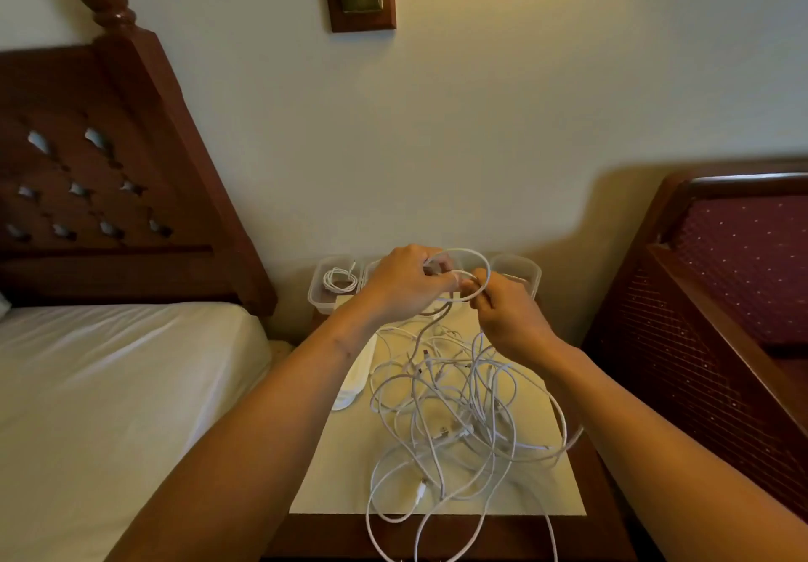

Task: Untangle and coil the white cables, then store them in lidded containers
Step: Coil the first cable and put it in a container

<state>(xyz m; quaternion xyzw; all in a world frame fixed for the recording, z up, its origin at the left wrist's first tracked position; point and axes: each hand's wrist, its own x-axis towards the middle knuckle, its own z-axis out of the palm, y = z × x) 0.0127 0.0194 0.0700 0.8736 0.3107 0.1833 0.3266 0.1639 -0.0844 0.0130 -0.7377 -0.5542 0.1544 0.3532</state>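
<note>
my left hand (406, 284) and right hand (511, 321) are raised above the nightstand (323, 535), both on one loop (485, 262) of white cable. the left fingers are curled round the loop's near side. the right thumb and forefinger pinch the strand at its lower right edge, with the other right fingers folded in.

the loop stands roughly upright with its open face toward me. its tail drops down and toward me into the tangle (459, 408) on the cream mat (341, 474). the tangle has no single long axis. it sprawls mostly far to near, and a few strands hang over the near edge of the top.

i judge the cable light, limp and smooth. it will likely spring open unless each turn is pinned, and snag if i haul on it. the best hold, i think, is one hand on the stacked turns while the other feeds slack close to the loop.

at the back, a clear container (318, 304) has a coiled cable (339, 279) in it. another container (524, 271) sits past my right hand, and i cannot tell what is in it.
</note>
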